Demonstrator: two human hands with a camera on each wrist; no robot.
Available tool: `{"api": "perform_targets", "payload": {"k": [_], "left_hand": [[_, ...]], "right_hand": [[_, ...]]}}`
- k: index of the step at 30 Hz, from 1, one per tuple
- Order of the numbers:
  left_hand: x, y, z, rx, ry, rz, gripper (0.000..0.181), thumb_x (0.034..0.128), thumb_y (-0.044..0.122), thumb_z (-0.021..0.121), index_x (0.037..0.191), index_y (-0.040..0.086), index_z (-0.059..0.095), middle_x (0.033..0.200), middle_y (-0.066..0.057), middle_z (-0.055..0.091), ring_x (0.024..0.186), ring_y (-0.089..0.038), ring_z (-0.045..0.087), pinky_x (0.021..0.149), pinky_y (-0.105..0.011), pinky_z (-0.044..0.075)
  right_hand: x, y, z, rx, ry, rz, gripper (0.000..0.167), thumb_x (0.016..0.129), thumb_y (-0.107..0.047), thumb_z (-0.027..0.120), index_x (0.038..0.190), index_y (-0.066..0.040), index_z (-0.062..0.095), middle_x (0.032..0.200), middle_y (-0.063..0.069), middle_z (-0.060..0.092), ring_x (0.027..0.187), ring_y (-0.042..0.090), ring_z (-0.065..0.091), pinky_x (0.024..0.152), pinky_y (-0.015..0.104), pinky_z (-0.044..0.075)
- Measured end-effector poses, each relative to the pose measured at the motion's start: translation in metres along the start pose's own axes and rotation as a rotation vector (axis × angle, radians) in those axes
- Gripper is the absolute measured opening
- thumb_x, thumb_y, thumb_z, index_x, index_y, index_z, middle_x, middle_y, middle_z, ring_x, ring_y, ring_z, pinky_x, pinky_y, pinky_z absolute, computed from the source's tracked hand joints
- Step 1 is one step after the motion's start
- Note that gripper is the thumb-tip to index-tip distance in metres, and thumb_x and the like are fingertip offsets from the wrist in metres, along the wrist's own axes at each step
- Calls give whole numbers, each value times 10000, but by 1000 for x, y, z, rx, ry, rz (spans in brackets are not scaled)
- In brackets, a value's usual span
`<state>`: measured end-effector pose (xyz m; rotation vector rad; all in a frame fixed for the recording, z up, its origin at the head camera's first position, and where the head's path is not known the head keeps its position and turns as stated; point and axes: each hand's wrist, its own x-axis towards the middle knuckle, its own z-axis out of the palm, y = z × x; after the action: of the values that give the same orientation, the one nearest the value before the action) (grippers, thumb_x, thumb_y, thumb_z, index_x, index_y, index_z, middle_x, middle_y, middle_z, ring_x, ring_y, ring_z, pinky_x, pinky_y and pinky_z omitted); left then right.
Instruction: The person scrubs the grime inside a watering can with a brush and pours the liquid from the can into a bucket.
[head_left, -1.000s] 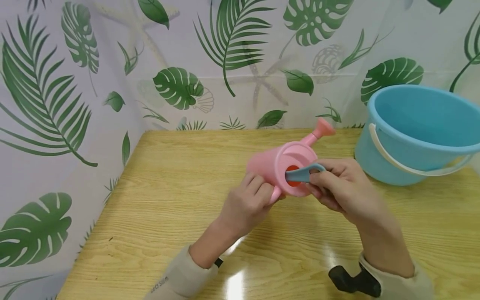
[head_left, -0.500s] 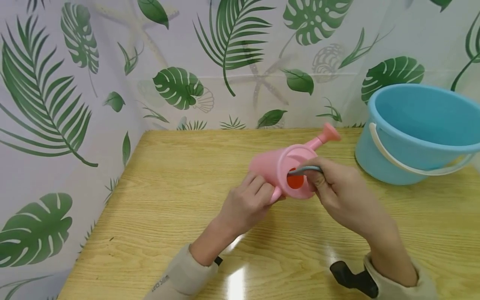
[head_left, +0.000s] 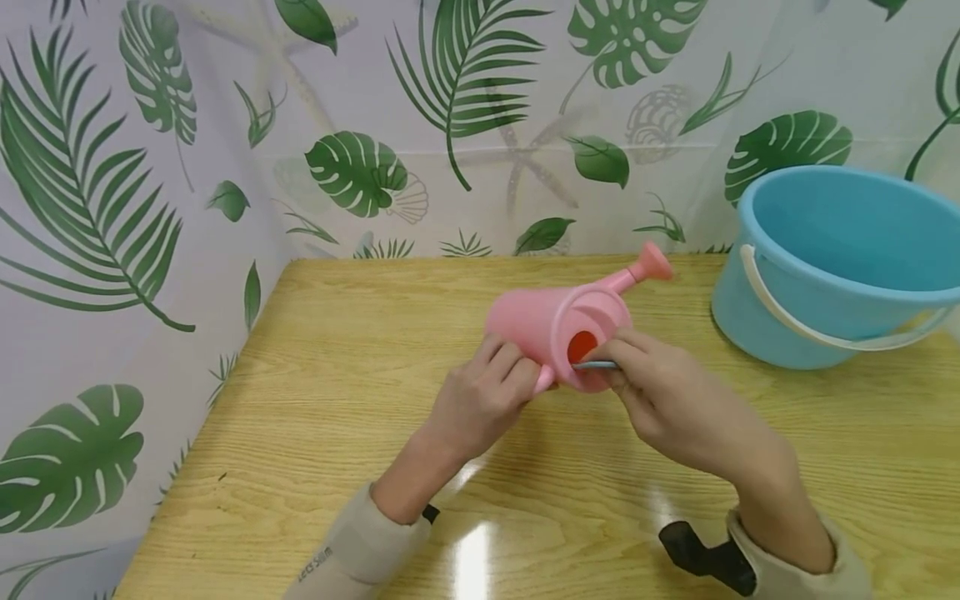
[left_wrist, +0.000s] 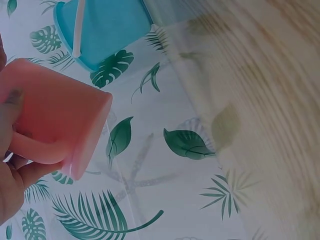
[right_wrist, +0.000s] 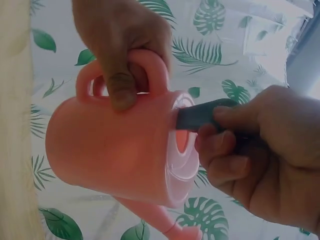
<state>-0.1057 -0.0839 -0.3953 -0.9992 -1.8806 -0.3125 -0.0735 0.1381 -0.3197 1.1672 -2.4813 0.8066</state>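
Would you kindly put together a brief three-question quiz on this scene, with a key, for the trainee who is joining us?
1. Multiple choice: which part of the pink watering can does the left hand grip?
A) the spout
B) the handle
C) the base

2. True or false: the right hand holds nothing.

3. Fill in the blank: in the head view, the ____ stands to the right of the watering can.

Key:
1. B.
2. False; it pinches a blue-grey piece.
3. Blue bucket.
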Motion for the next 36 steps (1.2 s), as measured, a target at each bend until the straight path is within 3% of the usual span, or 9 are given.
{"api": "perform_targets", "payload": {"k": [6, 10, 17, 24, 29, 32, 36], "left_hand": [[-1, -1, -2, -31, 9, -15, 359, 1061, 277, 482, 757, 87, 508, 726, -30, 504, 686, -160, 491, 462, -178, 407], [1, -3, -6, -27, 30, -30, 362, 1055, 263, 503, 738, 88, 498, 714, -32, 492, 673, -160, 480, 456, -187, 393], [4, 3, -9, 0, 41, -28, 354, 1035, 276, 549, 737, 92, 501, 711, -34, 497, 668, -165, 476, 452, -197, 387], [5, 5, -7, -15, 67, -61, 353, 1009, 294, 586, 742, 86, 485, 690, -31, 454, 658, -171, 452, 444, -180, 370], [6, 7, -5, 38, 94, -60, 376, 1020, 301, 563, 724, 84, 479, 662, -28, 447, 636, -179, 447, 465, -179, 369], [6, 9, -4, 45, 91, -65, 387, 1035, 298, 536, 721, 78, 481, 660, -31, 450, 633, -182, 450, 463, -182, 376], [6, 8, -5, 35, 90, -79, 397, 1037, 290, 535, 713, 71, 466, 659, -36, 437, 631, -187, 435, 454, -186, 368]], "right_hand": [[-5, 6, -9, 334, 24, -15, 297, 907, 184, 547, 964, -105, 581, 756, -66, 498, 625, 40, 450, 539, 189, 400], [-9, 5, -16, 449, 57, 24, 336, 938, 174, 490, 873, -148, 558, 648, -59, 444, 508, 46, 370, 440, 212, 321], [1, -1, -8, 567, -20, 197, 277, 994, 88, 450, 869, -116, 590, 624, -24, 484, 486, 121, 409, 415, 263, 353], [-5, -2, -12, 845, 137, 330, 238, 982, 120, 400, 924, 53, 621, 658, 79, 546, 445, 168, 447, 345, 291, 366], [2, -5, -5, 982, 98, 449, 186, 988, 73, 422, 933, 78, 600, 730, 86, 575, 491, 169, 485, 393, 266, 445], [2, -1, -2, 1107, 128, 434, 226, 977, 95, 403, 943, 62, 624, 743, 74, 602, 508, 151, 501, 407, 236, 457], [-7, 8, -3, 1300, 186, 335, 339, 958, 157, 328, 981, 67, 653, 773, 80, 638, 503, 152, 487, 402, 212, 437]]}}
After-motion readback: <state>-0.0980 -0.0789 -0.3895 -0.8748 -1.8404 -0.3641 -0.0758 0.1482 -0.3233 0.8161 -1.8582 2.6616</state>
